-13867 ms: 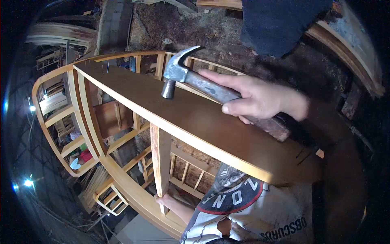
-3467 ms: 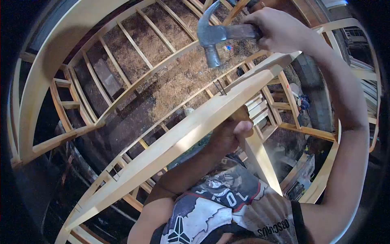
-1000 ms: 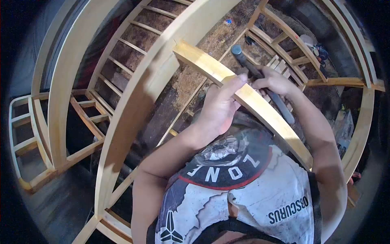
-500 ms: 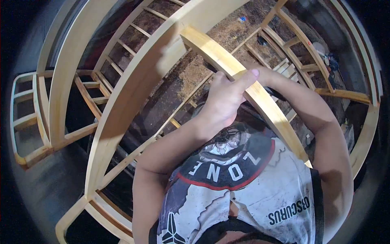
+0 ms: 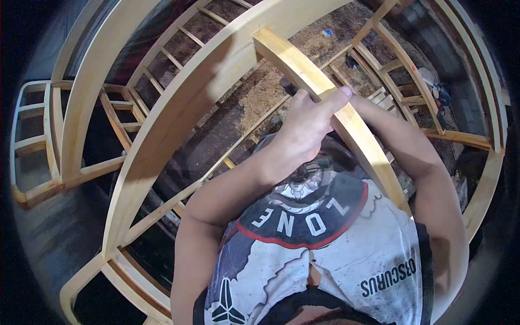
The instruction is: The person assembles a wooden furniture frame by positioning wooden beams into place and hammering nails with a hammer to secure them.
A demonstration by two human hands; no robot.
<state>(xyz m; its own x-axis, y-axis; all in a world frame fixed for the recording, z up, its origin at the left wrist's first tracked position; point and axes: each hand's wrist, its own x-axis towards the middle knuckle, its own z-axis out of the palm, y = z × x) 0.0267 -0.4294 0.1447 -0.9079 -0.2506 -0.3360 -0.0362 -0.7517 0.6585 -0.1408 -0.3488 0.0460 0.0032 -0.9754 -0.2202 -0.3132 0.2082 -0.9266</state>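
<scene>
A curved wooden piece (image 5: 369,142) runs diagonally in front of my chest, its upper end against a wide curved wooden rib (image 5: 179,111). My left hand (image 5: 310,123) is closed on this piece, its thumb lying over the top face and the fingers reaching underneath. From the right, my right forearm passes behind the same piece; only the wrist side of my right hand (image 5: 362,108) shows, and its fingers are hidden by the wood. Just above my left knuckles a dark rounded rod end (image 5: 287,85) sticks out; which hand holds it, if either, I cannot tell.
Ladder-like wooden framing (image 5: 162,59) surrounds me on several sides. Rounded frame sections stand at the left (image 5: 35,143) and lower left (image 5: 89,281). A slatted curved frame (image 5: 406,70) is at the right. Shavings litter the ground (image 5: 260,92), with a small blue item (image 5: 328,32) far off.
The curved piece and my left hand sit slightly farther right in view, while the left-hand frames have shifted left. The dark rod end now shows more plainly above my left hand.
</scene>
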